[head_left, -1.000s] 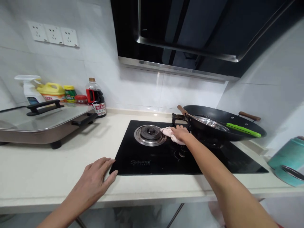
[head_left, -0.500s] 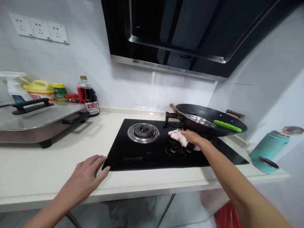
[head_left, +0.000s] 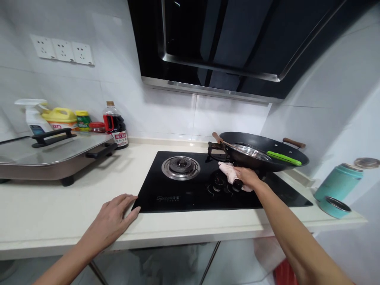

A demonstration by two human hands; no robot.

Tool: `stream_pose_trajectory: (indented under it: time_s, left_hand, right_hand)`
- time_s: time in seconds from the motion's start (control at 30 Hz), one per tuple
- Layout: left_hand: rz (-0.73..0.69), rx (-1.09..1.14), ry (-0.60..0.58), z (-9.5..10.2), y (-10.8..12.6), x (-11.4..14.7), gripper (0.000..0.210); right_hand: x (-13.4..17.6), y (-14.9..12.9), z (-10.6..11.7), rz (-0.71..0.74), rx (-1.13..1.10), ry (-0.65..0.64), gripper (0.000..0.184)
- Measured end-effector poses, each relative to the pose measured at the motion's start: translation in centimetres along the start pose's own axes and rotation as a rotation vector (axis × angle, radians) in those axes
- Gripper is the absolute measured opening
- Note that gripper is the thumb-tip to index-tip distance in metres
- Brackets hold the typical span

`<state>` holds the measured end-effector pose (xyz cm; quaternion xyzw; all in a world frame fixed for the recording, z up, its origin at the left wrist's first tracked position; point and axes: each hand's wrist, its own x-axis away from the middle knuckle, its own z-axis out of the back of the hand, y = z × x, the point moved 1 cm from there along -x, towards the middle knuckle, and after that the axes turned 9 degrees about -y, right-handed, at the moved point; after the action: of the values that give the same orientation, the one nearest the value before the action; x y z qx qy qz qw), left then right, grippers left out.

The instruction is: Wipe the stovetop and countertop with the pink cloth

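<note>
My right hand (head_left: 247, 177) presses a pale pink cloth (head_left: 228, 171) onto the black glass gas stove (head_left: 184, 202), just behind the control knobs (head_left: 219, 182) and in front of the wok. The fingers are closed on the cloth, and part of it hangs out under the palm. At the stove's front left corner rests my left hand (head_left: 114, 215), its fingers stretched out and the thumb apart, touching the edge and holding nothing. The left burner (head_left: 181, 168) is bare. A black wok (head_left: 249, 138) sits over the right burner, with a green-handled utensil (head_left: 284, 158) and a metal ladle-like piece (head_left: 252, 151) inside.
An electric pan (head_left: 59, 168) with a glass lid stands at left. Behind it are a spray bottle (head_left: 35, 118), a yellow jug (head_left: 61, 116) and a soy sauce bottle (head_left: 117, 126). A teal flask (head_left: 338, 182) and its cup (head_left: 334, 208) are at right. The range hood (head_left: 208, 39) hangs above.
My right hand has slid the cloth a little to the right across the stove. My left hand stays at the stove corner. The camera view has shifted slightly.
</note>
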<state>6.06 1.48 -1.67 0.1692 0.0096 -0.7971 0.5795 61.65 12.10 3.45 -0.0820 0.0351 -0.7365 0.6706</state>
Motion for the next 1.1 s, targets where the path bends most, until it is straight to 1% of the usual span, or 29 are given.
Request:
stream_pose_trajectory:
  time_s: [0.17,0.37,0.6,0.73,0.97,1.03,1.1]
  left_hand:
    - [0.001,0.012,0.017,-0.4,-0.4,-0.2,0.057]
    - [-0.015,0.003,0.019,-0.4,-0.5,-0.3,0.054]
    - [-0.009,-0.009,0.01,-0.4,-0.6,-0.4,0.056]
    - [-0.01,-0.006,0.008,-0.1,-0.3,-0.3,0.055]
    - [-0.024,0.006,-0.014,0.5,0.3,-0.5,0.056]
    - [-0.037,0.011,-0.003,0.5,0.4,-0.5,0.055]
    - [-0.047,0.012,0.01,0.5,0.6,-0.5,0.055]
  right_hand:
    - [0.8,0.8,-0.4,-0.041,-0.004,-0.004,0.05]
    - [1.6,0.6,-0.8,-0.092,0.007,0.029,0.049]
    - [3.9,1.2,-1.1,-0.184,0.045,0.031,0.047]
    - [6.3,1.6,-1.3,-0.226,0.071,0.039,0.048]
    - [12.8,2.2,-3.1,-0.206,0.122,0.037,0.048]
    - [13.8,2.4,-3.4,-0.206,0.105,0.032,0.051]
    - [14.2,2.5,-3.5,-0.195,0.073,0.006,0.058]
